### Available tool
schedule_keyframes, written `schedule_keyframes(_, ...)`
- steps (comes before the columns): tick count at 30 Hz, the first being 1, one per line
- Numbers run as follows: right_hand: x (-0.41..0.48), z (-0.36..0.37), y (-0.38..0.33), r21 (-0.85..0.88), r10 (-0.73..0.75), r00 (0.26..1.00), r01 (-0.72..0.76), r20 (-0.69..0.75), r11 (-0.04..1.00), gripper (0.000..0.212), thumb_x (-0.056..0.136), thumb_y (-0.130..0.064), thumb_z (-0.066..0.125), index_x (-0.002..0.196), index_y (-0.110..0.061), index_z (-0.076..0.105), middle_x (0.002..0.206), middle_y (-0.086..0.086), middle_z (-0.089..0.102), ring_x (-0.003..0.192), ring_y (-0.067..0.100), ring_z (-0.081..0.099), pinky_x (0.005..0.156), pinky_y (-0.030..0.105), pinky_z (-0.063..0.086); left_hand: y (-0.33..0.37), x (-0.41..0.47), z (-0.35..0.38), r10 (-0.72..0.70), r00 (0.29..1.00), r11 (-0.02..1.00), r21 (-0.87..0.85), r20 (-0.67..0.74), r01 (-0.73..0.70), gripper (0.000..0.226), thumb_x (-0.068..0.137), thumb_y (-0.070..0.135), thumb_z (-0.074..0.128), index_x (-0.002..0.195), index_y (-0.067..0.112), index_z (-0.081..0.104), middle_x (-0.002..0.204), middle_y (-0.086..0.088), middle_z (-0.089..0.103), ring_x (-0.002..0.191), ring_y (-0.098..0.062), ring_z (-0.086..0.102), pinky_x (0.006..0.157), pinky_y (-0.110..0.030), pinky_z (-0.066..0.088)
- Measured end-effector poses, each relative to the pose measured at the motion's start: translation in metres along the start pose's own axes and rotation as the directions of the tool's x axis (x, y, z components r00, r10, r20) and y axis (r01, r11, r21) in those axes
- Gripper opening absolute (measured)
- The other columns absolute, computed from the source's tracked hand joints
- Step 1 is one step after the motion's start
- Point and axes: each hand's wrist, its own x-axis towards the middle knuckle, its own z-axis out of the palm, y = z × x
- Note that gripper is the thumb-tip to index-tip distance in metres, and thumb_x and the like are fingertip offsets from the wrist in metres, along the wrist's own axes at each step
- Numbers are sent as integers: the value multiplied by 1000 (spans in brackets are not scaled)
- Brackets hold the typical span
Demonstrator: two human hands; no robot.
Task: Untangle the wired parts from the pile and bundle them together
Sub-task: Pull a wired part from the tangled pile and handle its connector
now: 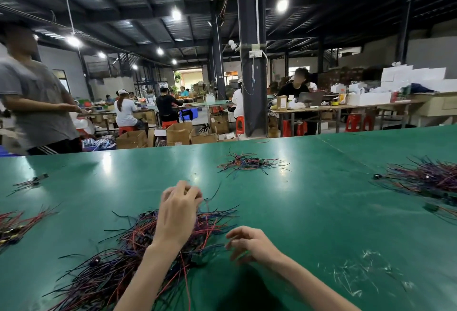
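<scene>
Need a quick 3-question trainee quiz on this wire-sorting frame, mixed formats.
1. True or false: the left hand is over the nearest wire pile.
2. Multiple choice: the table surface is A) green, B) white, C) bare wood.
3. Fill in: the right hand is at the nearest wire pile's ____ edge (left/right).

Key: 1 true; 2 A; 3 right.
</scene>
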Motion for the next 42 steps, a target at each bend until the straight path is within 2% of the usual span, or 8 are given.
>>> schedule_keyframes(3, 5, -8, -5, 309, -58, 998, 55, 0, 949, 26, 85, -17, 66, 108, -4, 64, 94, 11, 69, 70, 21, 63, 63, 30, 53, 27, 7, 3, 142, 986, 977, -149, -90, -154, 10, 79, 9, 74, 87, 8, 67, 90, -4, 59, 58, -16, 58, 52, -21, 52)
schedule_keyframes(7, 7, -18, -4, 551, -50, 997, 76, -61, 831, 28, 81, -25, 64, 100, -5, 69, 89, 11, 68, 66, 19, 62, 59, 29, 51, 48, -17, 35, 278, 960, 926, -268, 6, -267, 27, 78, 5, 75, 100, 15, 62, 90, 1, 56, 59, -14, 58, 46, -24, 49)
schedule_keyframes(19, -5, -27, 19, 378, -10, 953, 130, -303, 917, 2, 82, 1, 66, 80, 1, 65, 65, 11, 62, 58, 15, 57, 56, 26, 53, 44, -65, 67, 6, 959, 811, -563, 285, 162, 41, 91, 31, 60, 129, 31, 45, 110, 22, 57, 93, 2, 59, 87, -22, 48)
schedule_keyframes(29, -9, -37, 14, 364, -41, 883, 235, -468, 901, 9, 86, 7, 59, 86, 1, 65, 70, 10, 68, 58, 14, 60, 58, 28, 56, 53, -67, 64, -32, 921, 772, -575, 388, 270, 10, 92, 19, 61, 93, 18, 71, 79, 16, 67, 75, 3, 59, 73, -14, 45)
schedule_keyframes(32, -10, -36, 13, 362, -38, 887, 227, -461, 904, 13, 87, 9, 56, 93, 1, 65, 71, 11, 69, 59, 16, 62, 54, 25, 55, 55, -65, 66, -47, 849, 682, -604, 526, 412, 9, 88, 18, 66, 92, 25, 67, 78, 14, 69, 74, 6, 62, 73, -11, 46)
schedule_keyframes(36, -13, -31, 13, 357, -31, 911, 192, -412, 914, 13, 86, 8, 59, 95, 2, 66, 72, 13, 70, 58, 14, 65, 53, 23, 53, 61, -63, 68, -73, 743, 438, -648, 665, 623, 9, 89, 15, 64, 98, 11, 65, 85, -4, 72, 76, -17, 68, 81, -38, 53)
schedule_keyframes(40, -13, -27, 14, 336, -31, 938, 154, -345, 929, 9, 82, 4, 64, 90, 2, 68, 74, 14, 71, 61, 16, 65, 55, 21, 51, 71, -64, 67, -144, 644, 27, -647, 751, 762, 13, 87, 7, 64, 96, -3, 63, 73, -11, 69, 63, -21, 66, 57, -36, 56)
schedule_keyframes(42, -13, -26, 15, 332, -29, 944, 145, -330, 932, 7, 81, 4, 65, 87, 2, 67, 73, 15, 70, 60, 17, 64, 54, 22, 51, 75, -66, 65, -150, 618, -30, -628, 772, 778, 16, 85, 7, 66, 96, -4, 62, 72, -12, 68, 60, -20, 64, 53, -34, 55)
